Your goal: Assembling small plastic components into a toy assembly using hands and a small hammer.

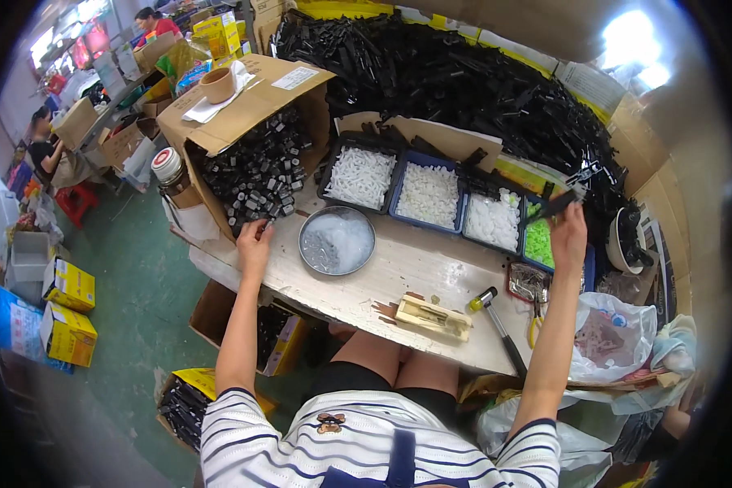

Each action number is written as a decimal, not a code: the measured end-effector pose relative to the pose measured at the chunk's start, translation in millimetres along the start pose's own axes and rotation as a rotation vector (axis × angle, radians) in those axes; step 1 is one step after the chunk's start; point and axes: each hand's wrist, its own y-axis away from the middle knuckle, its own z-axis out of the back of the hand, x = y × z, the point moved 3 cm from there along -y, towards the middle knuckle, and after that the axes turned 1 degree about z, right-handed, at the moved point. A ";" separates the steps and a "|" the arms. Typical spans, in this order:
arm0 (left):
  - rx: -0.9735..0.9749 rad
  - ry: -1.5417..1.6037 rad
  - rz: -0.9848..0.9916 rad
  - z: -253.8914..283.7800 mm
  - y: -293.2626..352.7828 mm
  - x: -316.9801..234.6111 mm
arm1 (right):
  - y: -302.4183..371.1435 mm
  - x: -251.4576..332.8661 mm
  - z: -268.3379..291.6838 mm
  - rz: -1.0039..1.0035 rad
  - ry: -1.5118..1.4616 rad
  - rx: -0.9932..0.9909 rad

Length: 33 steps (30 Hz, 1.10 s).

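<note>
My left hand point(254, 244) rests at the front of an open cardboard box point(252, 73) lying on its side. Its bent fingertips touch the edge of a heap of small black parts with metallic ends point(256, 175); what they pinch, if anything, is hidden. Raised at the right, my right hand point(570, 236) grips a long flat black part point(555, 205) between thumb and fingers. Below that hand sits a tray of bright green pieces point(538, 244), partly covered by it. Shiny metal pieces point(586, 172) show just beyond the fingers.
Trays of white pieces point(359, 176) line the bench behind a round metal dish point(337, 240). Near the front edge lie a cream fixture block point(433, 318), a hammer point(500, 329) and yellow-handled pliers point(536, 325). A large black heap point(447, 81) fills the back. Co-workers sit far left.
</note>
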 end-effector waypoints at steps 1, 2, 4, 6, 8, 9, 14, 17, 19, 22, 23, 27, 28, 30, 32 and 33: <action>0.007 0.170 0.094 0.1 4.6 6.5 | 18.0 1.2 -9.5 0.000 0.175 0.049; 0.015 0.339 0.185 1.0 9.9 11.7 | 41.0 -0.7 -11.8 -0.017 0.486 0.064; 0.032 0.489 0.292 5.4 26.3 -8.2 | 100.4 -8.4 -23.8 -0.210 0.896 0.147; 0.052 0.633 0.400 7.4 44.6 -34.0 | 164.4 -10.2 -68.3 0.309 1.373 0.430; 0.178 0.893 0.480 1.4 59.0 -57.2 | 210.0 -30.4 -79.9 0.315 1.560 0.649; 0.180 0.895 0.484 -2.3 63.9 -66.4 | 220.2 -36.9 -86.4 0.312 1.563 0.651; 0.439 1.015 0.397 -17.1 91.5 -125.8 | 245.9 -66.7 -93.0 0.368 1.657 0.657; 0.504 0.852 0.179 -25.6 104.6 -151.0 | 238.2 -77.4 -104.9 0.364 1.649 0.729; 0.574 0.756 0.029 -37.0 111.2 -162.4 | 234.6 -85.1 -118.3 0.343 1.632 0.777; 0.626 0.711 -0.046 -47.1 118.2 -181.2 | 230.9 -91.0 -125.7 0.336 1.629 0.807; 0.648 0.678 -0.081 -49.0 119.5 -184.6 | 232.0 -91.8 -126.0 0.353 1.624 0.809; 0.656 0.621 -0.154 -53.5 122.7 -181.7 | 238.1 -93.0 -123.3 0.362 1.627 0.790; 0.665 0.630 -0.125 -54.8 123.8 -180.7 | 238.8 -94.6 -124.9 0.350 1.595 0.794; 0.682 0.639 -0.098 -58.8 126.7 -181.1 | 240.8 -95.7 -125.3 0.330 1.564 0.791; 0.692 0.643 -0.058 -61.3 126.8 -182.3 | 241.8 -96.2 -126.1 0.337 1.528 0.788; 0.701 0.640 -0.063 -62.0 128.6 -186.1 | 240.6 -93.8 -125.7 0.366 1.475 0.746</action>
